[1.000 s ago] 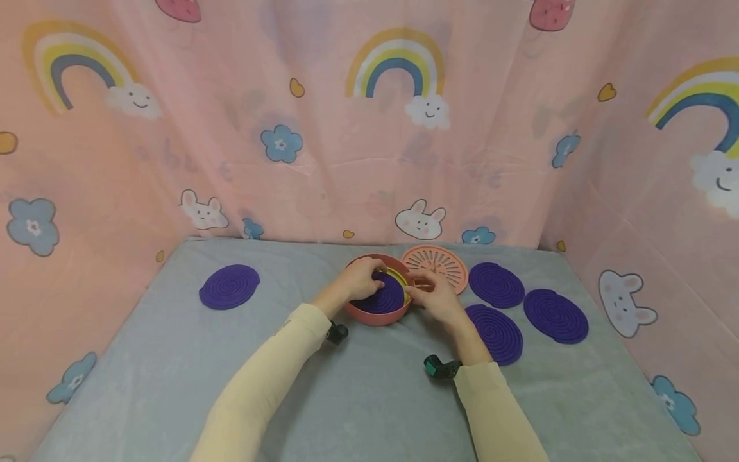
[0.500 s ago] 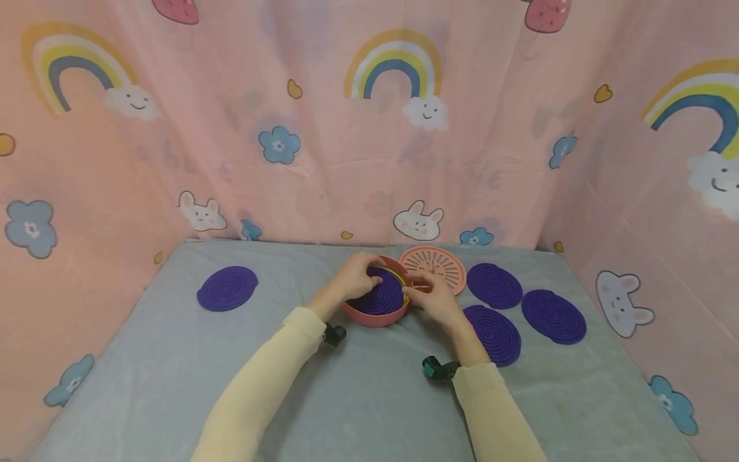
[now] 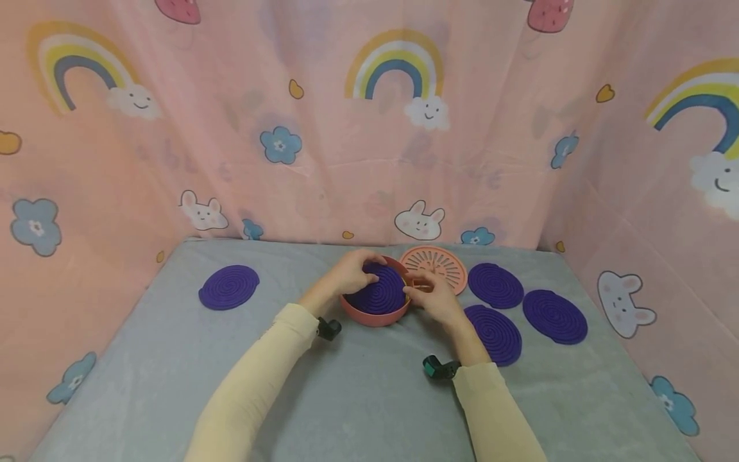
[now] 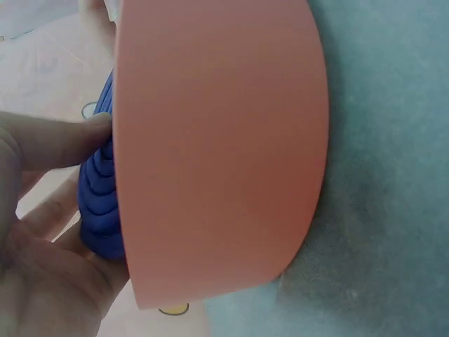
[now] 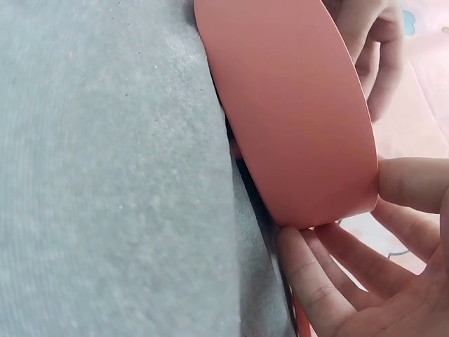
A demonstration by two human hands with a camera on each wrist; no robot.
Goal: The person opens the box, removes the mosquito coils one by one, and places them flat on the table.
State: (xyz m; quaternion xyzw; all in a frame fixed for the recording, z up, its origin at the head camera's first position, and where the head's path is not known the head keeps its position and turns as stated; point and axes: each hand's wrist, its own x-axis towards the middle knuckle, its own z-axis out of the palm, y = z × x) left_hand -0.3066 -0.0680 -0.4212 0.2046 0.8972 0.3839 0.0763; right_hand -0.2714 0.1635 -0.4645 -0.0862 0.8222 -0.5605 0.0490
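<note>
A pink round box (image 3: 378, 319) stands on the cloth in the head view, with a purple mosquito coil (image 3: 382, 296) lying over its opening. My left hand (image 3: 348, 274) pinches that coil at its far left edge. The left wrist view shows the thumb on top of the ridged coil (image 4: 99, 200), which sticks up past the rim. On the other side, my right hand (image 3: 440, 300) grips the box wall; in the right wrist view its thumb lies at the rim and its fingers at the side of the box (image 5: 295, 119). A yellow edge barely shows beside the right fingertips.
A pink slotted lid (image 3: 434, 258) lies just behind the right hand. To the right are three more purple coils, among them the rightmost coil (image 3: 555, 317). Another coil (image 3: 229, 287) lies far left. A patterned curtain (image 3: 323, 192) closes off the back of the grey-covered table (image 3: 358, 398).
The left hand has shifted slightly left and up. The coil now covers nearly all of the yellow inside that showed before. My right hand has stayed at the box.
</note>
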